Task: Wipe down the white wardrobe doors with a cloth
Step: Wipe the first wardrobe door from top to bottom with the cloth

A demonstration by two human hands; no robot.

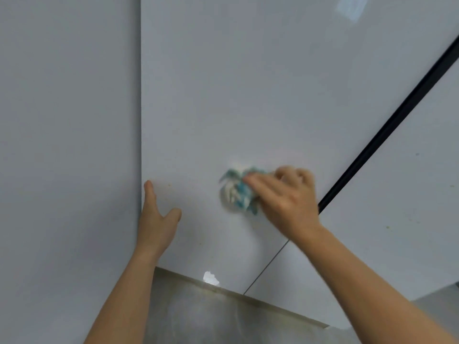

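1. My right hand is clenching a bunched blue-and-white cloth in its grip, pressing it against the lower white wardrobe door.
2. My left hand is lying released, fingers straight, along the door's left edge, probably steadying it.
3. A black strip is running beside the wiping path; floor is showing below.

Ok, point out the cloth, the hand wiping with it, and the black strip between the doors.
cloth (237, 192), head view, bunched middle
right hand (285, 197), head view, back of hand
black strip (387, 130), head view, mid-length
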